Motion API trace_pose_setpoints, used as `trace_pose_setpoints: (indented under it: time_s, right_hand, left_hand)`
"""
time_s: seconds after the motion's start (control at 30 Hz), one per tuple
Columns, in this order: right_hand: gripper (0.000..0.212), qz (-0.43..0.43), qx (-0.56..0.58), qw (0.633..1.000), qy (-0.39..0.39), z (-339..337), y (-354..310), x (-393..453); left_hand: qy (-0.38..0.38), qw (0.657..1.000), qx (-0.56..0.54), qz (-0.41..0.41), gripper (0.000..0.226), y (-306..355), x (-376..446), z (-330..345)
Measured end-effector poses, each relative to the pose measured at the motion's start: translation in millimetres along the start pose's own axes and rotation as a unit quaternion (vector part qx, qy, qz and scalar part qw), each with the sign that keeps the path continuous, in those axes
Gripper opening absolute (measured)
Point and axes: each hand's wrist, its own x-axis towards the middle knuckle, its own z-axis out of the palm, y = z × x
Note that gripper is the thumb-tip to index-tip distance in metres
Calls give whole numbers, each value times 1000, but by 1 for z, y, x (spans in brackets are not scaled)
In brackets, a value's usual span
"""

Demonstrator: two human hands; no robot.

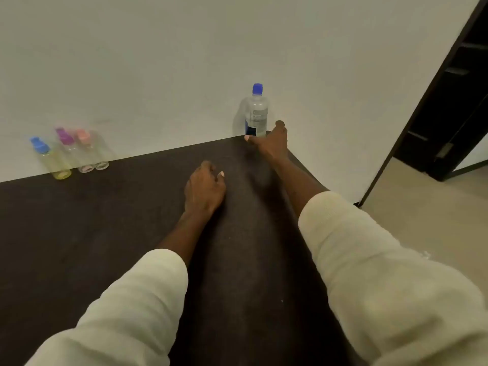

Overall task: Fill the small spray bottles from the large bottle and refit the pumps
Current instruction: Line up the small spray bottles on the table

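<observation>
Fingers of the right hand [269, 141] were spread at the base of the large bottle [255, 114], not yet closed. Nearly full, it was judged heavy and smooth; mid-body was favoured. The left hand [204, 187] was loosely curled, empty.

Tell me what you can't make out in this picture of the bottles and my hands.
- Small spray bottles, head view: motion blur hides fill levels and whether pumps are seated.
- Large bottle: label too small to read; the right hand covers its base, so the grip is unclear.
- Left hand: curled fingers are hidden under its back.
</observation>
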Motion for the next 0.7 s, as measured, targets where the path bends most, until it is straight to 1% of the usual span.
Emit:
trace_pose_setpoints:
  time_s: [0.1, 0.13, 0.23, 0.3, 0.43, 0.6, 0.7]
  right_hand:
    - [97, 8, 4, 1000, -4, 14, -2, 16]
    - [96, 10, 13, 1000, -5, 19, -1, 21]
    - [92, 10, 30, 999, 6, 36, 4, 38]
    - [85, 3, 22, 1000, 17, 43, 6, 46]
    - [63, -2, 12, 999, 48, 49, 10, 57]
    - [56, -11, 4, 999, 53, 41, 5, 47]
    - [56, -19, 25, 998, 47, 33, -1, 25]
  left_hand:
    - [22, 999, 13, -20, 18, -1, 9, 3]
    - [26, 999, 22, -29, 19, -2, 11, 4]
    - [30, 998, 2, -47, 23, -8, 20, 10]
    - [33, 998, -5, -55, 23, -12, 25, 13]
    - [43, 998, -6, -56, 22, -16, 29, 17]
    - [44, 997, -8, -57, 21, -12, 27, 15]
    - [41, 997, -42, -58, 19, -8, 22, 9]
